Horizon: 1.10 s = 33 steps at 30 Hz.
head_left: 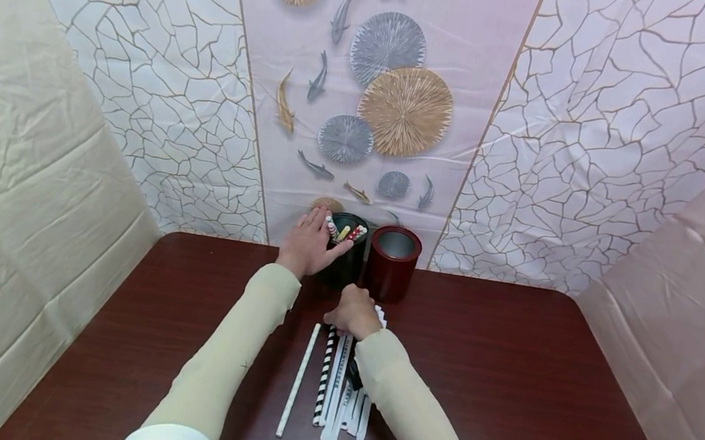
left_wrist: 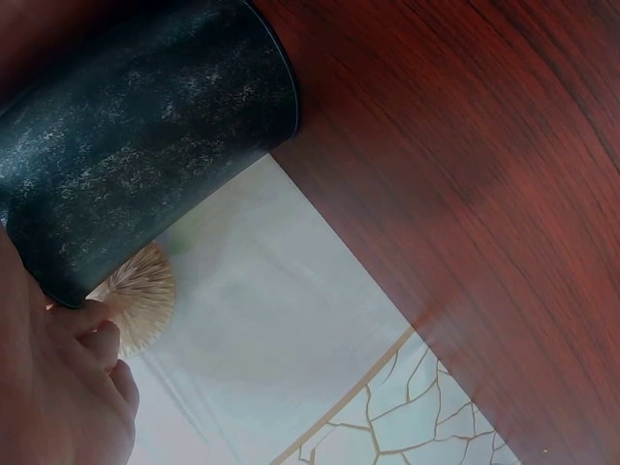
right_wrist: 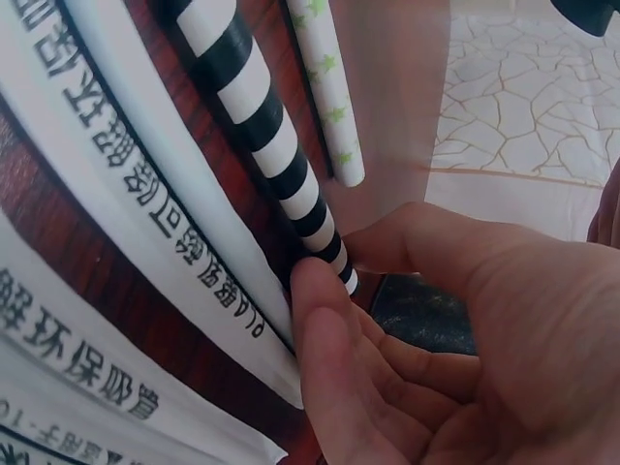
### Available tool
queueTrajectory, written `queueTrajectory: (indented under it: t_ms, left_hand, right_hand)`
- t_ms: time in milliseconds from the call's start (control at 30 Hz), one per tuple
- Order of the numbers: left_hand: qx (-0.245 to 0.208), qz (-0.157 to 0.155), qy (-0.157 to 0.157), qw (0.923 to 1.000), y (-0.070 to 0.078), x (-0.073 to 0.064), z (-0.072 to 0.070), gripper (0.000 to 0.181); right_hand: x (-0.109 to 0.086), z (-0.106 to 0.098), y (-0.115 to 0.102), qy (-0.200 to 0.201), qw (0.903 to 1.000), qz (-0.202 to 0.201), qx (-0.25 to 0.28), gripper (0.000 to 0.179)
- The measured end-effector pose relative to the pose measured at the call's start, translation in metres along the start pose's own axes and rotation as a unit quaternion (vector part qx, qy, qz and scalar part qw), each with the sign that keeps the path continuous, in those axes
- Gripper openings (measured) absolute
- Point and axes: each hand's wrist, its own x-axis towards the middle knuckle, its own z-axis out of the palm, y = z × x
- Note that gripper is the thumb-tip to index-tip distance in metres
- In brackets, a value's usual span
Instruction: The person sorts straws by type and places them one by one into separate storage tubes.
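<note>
Black and white bands ring the slim straw (right_wrist: 274, 150) pinched by the right hand (head_left: 355, 311); the left hand (head_left: 309, 242), fingers extended, touches the dark cup (head_left: 346, 265).

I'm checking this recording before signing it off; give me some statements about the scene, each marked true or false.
1. The left hand touches the black container. True.
2. The right hand is inside the black container. False: its thumb and fingers pinch the end of the black-and-white striped straw.
3. In the head view, the red container stands to the right of the black one. True.
4. The star-patterned straw lies across the striped one. False: it lies apart, to its left in the head view.
5. The black container has no straws in it. False: the ends of several patterned straws show at its mouth.
</note>
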Motion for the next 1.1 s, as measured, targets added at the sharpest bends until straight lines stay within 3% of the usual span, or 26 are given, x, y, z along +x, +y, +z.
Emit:
queueTrajectory:
  t_ms: [333, 567, 867, 1100]
  left_hand:
    - [0.000, 0.002, -0.002, 1.0000, 0.002, -0.002, 0.000, 0.096]
    - [-0.006, 0.003, -0.004, 1.0000, 0.001, -0.002, 0.001, 0.095]
    - [-0.001, -0.001, -0.006, 1.0000, 0.002, -0.002, 0.000, 0.096]
    - [0.001, 0.000, -0.007, 1.0000, 0.000, -0.001, 0.001, 0.096]
  right_hand:
    - [0.007, -0.002, 0.009, 0.003, 0.9995, 0.019, 0.026, 0.023]
    - [0.003, -0.010, 0.012, -0.004, 0.9986, 0.020, 0.048, 0.040]
    - [-0.006, -0.027, 0.011, -0.002, 0.9990, -0.011, 0.044, 0.025]
    - [-0.016, -0.046, 0.008, 0.007, 0.9993, -0.032, 0.018, 0.034]
